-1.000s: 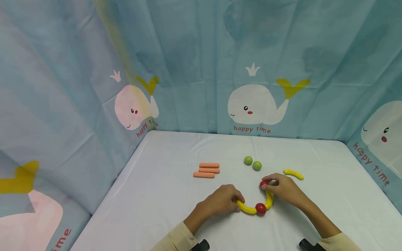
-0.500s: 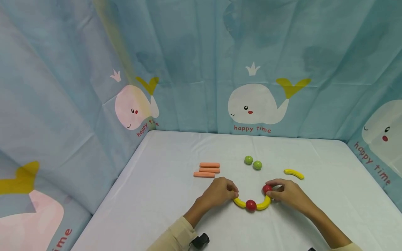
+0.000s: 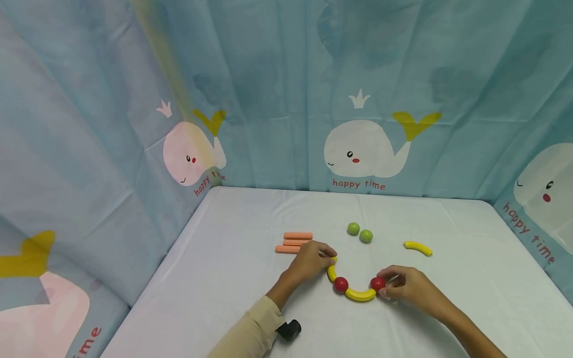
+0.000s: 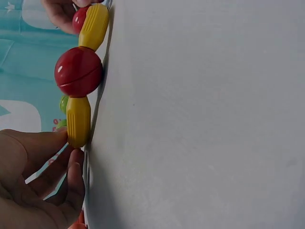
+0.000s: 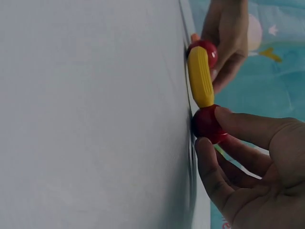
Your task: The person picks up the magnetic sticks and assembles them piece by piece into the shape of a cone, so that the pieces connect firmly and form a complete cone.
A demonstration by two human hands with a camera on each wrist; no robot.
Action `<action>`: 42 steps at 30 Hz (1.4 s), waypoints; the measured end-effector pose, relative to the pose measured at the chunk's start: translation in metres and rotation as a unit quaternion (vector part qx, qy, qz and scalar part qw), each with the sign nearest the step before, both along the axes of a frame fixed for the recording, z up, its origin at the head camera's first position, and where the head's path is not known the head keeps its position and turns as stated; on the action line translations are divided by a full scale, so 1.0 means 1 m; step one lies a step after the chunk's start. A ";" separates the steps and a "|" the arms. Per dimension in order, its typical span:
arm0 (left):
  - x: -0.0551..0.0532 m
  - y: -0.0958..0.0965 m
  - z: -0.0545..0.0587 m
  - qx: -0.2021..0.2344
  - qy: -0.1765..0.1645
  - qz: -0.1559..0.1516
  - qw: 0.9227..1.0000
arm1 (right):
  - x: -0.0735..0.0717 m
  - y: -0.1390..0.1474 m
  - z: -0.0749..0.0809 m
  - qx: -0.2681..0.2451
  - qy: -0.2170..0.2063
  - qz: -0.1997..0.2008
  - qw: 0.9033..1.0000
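A chain of two red balls and two curved yellow rods, U-shaped in the head view, lies between my hands. With thumb and fingers my left hand (image 3: 311,259) pinches the free end of the left yellow rod (image 4: 78,119). That rod meets the middle red ball (image 3: 341,285), which joins the second yellow rod (image 3: 360,296). At the chain's right end sits another red ball (image 3: 378,283), pinched by my right hand (image 3: 414,289). The right wrist view shows my thumb (image 5: 238,125) and fingertips on opposite sides of this ball.
Several things lie on the white tabletop (image 3: 215,278): three orange rods (image 3: 297,235) behind my left hand, two green balls (image 3: 360,232) farther back, and a loose curved yellow rod (image 3: 418,248) at the right. A blue whale-print curtain (image 3: 277,149) surrounds the table.
Seen in the head view, the chain has turned clockwise. My left hand has moved away from me with its rod end, while my right hand has come nearer with its red ball.
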State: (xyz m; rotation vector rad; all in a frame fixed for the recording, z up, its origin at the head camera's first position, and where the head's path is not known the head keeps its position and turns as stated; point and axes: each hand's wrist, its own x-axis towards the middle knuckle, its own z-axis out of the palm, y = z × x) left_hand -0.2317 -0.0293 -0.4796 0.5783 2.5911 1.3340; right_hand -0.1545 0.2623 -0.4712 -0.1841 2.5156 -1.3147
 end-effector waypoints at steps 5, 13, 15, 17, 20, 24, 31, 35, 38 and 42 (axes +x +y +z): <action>-0.003 0.004 -0.001 -0.011 0.009 0.009 1.000 | 0.003 -0.003 -0.001 -0.003 0.010 0.006 1.000; 0.023 0.030 0.005 -0.014 0.070 0.022 0.997 | 0.000 0.001 0.001 -0.008 0.017 0.022 1.000; 0.033 0.039 0.008 0.001 0.081 0.012 0.997 | -0.003 0.004 0.003 -0.011 0.019 0.023 0.999; 0.043 0.047 0.010 0.016 0.085 -0.004 0.996 | -0.006 0.007 0.006 -0.010 0.025 0.015 1.000; 0.055 0.058 0.012 0.026 0.081 -0.019 0.996 | -0.011 0.013 0.010 -0.001 0.045 -0.006 0.999; 0.066 0.068 0.010 0.011 0.079 -0.015 0.997 | -0.016 0.023 0.015 0.021 0.094 -0.035 0.995; 0.072 0.078 0.001 -0.004 0.064 0.020 0.998 | -0.025 0.041 0.017 0.080 0.168 -0.066 0.980; 0.072 0.080 -0.001 -0.021 0.058 0.033 0.998 | -0.032 0.050 0.017 0.102 0.171 -0.089 0.976; 0.072 0.080 -0.002 -0.049 0.067 0.034 0.996 | -0.037 0.057 0.015 0.115 0.179 -0.105 0.971; 0.074 0.078 -0.001 -0.077 0.090 0.029 0.993 | -0.044 0.067 0.012 0.127 0.183 -0.121 0.967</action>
